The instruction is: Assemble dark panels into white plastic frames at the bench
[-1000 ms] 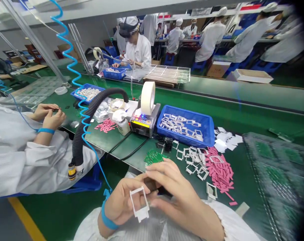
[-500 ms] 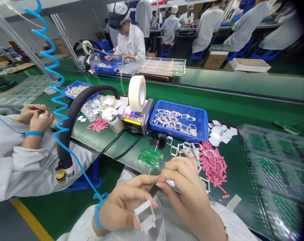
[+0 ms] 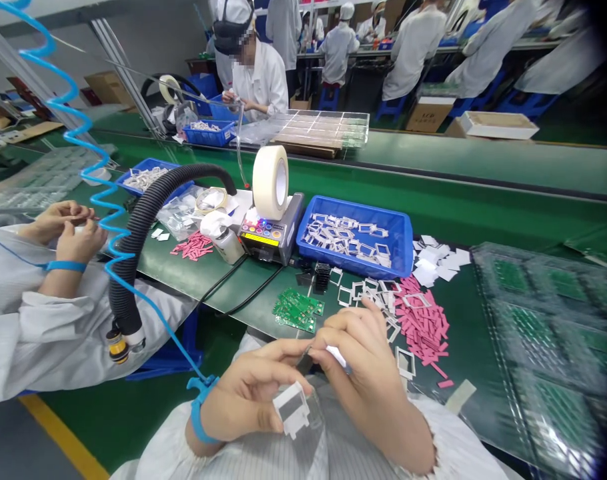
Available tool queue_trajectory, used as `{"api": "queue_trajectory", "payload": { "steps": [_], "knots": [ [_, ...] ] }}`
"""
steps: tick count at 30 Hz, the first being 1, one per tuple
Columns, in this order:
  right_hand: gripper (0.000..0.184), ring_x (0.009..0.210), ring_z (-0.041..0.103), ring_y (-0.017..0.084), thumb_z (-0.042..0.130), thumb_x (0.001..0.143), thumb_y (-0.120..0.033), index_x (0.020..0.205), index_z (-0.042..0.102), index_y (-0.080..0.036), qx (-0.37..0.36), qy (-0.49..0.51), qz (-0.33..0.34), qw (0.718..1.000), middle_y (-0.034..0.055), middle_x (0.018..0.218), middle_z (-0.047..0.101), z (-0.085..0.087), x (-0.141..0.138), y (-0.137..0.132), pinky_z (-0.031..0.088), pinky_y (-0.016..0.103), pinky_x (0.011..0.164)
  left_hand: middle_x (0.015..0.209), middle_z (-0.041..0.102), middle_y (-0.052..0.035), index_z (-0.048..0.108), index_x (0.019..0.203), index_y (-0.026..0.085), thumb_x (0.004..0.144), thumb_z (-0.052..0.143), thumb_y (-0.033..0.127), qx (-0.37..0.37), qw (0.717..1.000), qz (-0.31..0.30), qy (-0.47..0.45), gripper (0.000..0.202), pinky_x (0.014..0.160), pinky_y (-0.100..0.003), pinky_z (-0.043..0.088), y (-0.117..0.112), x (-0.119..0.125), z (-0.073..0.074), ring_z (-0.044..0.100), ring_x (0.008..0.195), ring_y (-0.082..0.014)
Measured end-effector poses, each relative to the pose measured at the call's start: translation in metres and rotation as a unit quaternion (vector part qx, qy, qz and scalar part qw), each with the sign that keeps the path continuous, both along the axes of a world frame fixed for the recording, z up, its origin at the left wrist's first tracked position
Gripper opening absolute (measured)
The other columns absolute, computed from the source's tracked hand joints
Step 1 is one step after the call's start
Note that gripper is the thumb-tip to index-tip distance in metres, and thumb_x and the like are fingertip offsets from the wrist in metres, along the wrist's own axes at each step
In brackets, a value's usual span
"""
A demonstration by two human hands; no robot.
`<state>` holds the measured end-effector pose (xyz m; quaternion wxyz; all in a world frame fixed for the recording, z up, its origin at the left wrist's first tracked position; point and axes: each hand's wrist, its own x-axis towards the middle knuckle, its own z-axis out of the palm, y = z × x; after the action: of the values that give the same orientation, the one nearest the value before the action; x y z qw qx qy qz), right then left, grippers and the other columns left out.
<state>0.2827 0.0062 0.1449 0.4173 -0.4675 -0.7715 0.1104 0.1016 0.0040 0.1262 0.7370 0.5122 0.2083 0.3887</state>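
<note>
The left hand [image 3: 248,393] pinches a white frame [image 3: 290,409] in narrow fingers; the right hand [image 3: 368,380] tightly pinches a white strip [image 3: 337,357] just beside it.

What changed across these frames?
The right hand moved rightward off the left and now shows a white strip at its fingertips. The left hand still holds the white frame. The head turned, so the bench slid left in view. The pink pads stayed put.

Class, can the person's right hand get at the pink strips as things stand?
Probably yes: the right hand is close to the pink strips, with only low white frames between. It seems to pinch a small white piece, which it might release first.
</note>
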Motion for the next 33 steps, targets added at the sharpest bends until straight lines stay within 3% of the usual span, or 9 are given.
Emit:
{"api": "queue_trajectory", "payload": {
  "steps": [4, 10, 16, 18, 21, 24, 26, 30, 33],
  "knots": [
    [0.015, 0.079, 0.049, 0.017, 0.045, 0.086, -0.010, 0.077, 0.051, -0.021, -0.016, -0.017, 0.004, 1.000, -0.0003, 0.076, 0.056, -0.008, 0.000, 0.003, 0.024, 0.047, 0.097, 0.128, 0.054, -0.0129, 0.073, 0.096, 0.024, 0.069, 0.070, 0.041, -0.029, 0.999, 0.016, 0.001, 0.032, 0.101, -0.044, 0.033, -0.001, 0.006, -0.011, 0.047, 0.120, -0.0309],
    [0.017, 0.075, 0.048, 0.016, 0.036, 0.091, -0.016, 0.075, 0.043, -0.021, -0.112, -0.022, 0.049, 0.992, 0.0002, 0.075, 0.052, -0.013, 0.017, -0.007, 0.037, 0.038, 0.083, 0.132, 0.053, -0.0131, 0.073, 0.090, 0.018, 0.066, 0.073, 0.041, -0.207, 0.973, 0.063, -0.074, 0.033, 0.108, -0.045, 0.028, 0.003, 0.018, -0.026, 0.046, 0.124, -0.0322],
    [0.021, 0.064, 0.051, 0.016, 0.044, 0.084, -0.012, 0.065, 0.046, -0.019, -0.221, -0.143, -0.044, 0.964, 0.0014, 0.066, 0.052, -0.068, 0.041, 0.000, 0.039, 0.028, 0.061, 0.123, 0.062, -0.0122, 0.073, 0.088, 0.015, 0.068, 0.072, 0.035, -0.287, 0.940, 0.092, -0.161, 0.027, 0.111, -0.047, 0.025, 0.013, 0.011, -0.035, 0.048, 0.123, -0.0295],
    [0.019, 0.062, 0.051, 0.016, 0.048, 0.080, -0.010, 0.063, 0.049, -0.018, -0.221, -0.169, -0.057, 0.959, 0.0017, 0.064, 0.052, -0.075, 0.044, 0.006, 0.038, 0.028, 0.059, 0.126, 0.059, -0.0114, 0.073, 0.086, 0.016, 0.069, 0.071, 0.037, -0.304, 0.935, 0.080, -0.165, 0.027, 0.110, -0.048, 0.026, 0.012, 0.009, -0.034, 0.046, 0.124, -0.0298],
    [0.006, 0.076, 0.055, 0.018, 0.055, 0.080, -0.016, 0.086, 0.058, -0.017, -0.190, -0.146, -0.015, 0.971, 0.0051, 0.083, 0.059, -0.048, 0.042, 0.013, 0.042, 0.030, 0.066, 0.129, 0.057, -0.0101, 0.073, 0.084, 0.017, 0.066, 0.073, 0.041, -0.308, 0.935, 0.057, -0.164, 0.030, 0.109, -0.047, 0.029, 0.009, 0.009, -0.030, 0.047, 0.122, -0.0299],
    [0.034, 0.095, 0.053, 0.021, 0.062, 0.081, -0.030, 0.112, 0.054, -0.019, -0.090, -0.131, 0.088, 0.983, 0.0083, 0.104, 0.060, -0.003, 0.030, 0.017, 0.041, 0.035, 0.079, 0.116, 0.064, -0.0101, 0.073, 0.085, 0.017, 0.064, 0.075, 0.040, -0.295, 0.940, 0.044, -0.168, 0.031, 0.103, -0.046, 0.036, 0.005, 0.011, -0.025, 0.054, 0.112, -0.0289],
    [0.032, 0.094, 0.052, 0.021, 0.061, 0.082, -0.035, 0.110, 0.057, -0.021, -0.031, -0.154, 0.127, 0.979, 0.0070, 0.105, 0.062, 0.016, 0.019, 0.018, 0.037, 0.038, 0.081, 0.098, 0.069, -0.0087, 0.073, 0.086, 0.017, 0.062, 0.076, 0.038, -0.290, 0.941, 0.041, -0.172, 0.032, 0.093, -0.041, 0.044, 0.003, 0.011, -0.022, 0.060, 0.099, -0.0259],
    [0.016, 0.086, 0.055, 0.017, 0.056, 0.087, -0.031, 0.099, 0.063, -0.024, 0.004, -0.166, 0.144, 0.975, 0.0008, 0.091, 0.067, 0.017, 0.004, 0.023, 0.031, 0.042, 0.086, 0.077, 0.068, -0.0042, 0.073, 0.086, 0.015, 0.062, 0.077, 0.032, -0.284, 0.940, 0.064, -0.178, 0.029, 0.066, -0.026, 0.048, 0.001, 0.009, -0.018, 0.061, 0.074, -0.0160],
    [0.017, 0.083, 0.058, 0.016, 0.060, 0.084, -0.034, 0.097, 0.063, -0.023, -0.040, -0.064, 0.166, 0.983, 0.0003, 0.086, 0.068, 0.009, 0.002, 0.027, 0.034, 0.041, 0.087, 0.082, 0.068, -0.0066, 0.072, 0.084, 0.016, 0.062, 0.077, 0.036, -0.279, 0.941, 0.074, -0.175, 0.030, 0.071, -0.029, 0.047, 0.001, 0.006, -0.019, 0.062, 0.082, -0.0199]
  ]
}}
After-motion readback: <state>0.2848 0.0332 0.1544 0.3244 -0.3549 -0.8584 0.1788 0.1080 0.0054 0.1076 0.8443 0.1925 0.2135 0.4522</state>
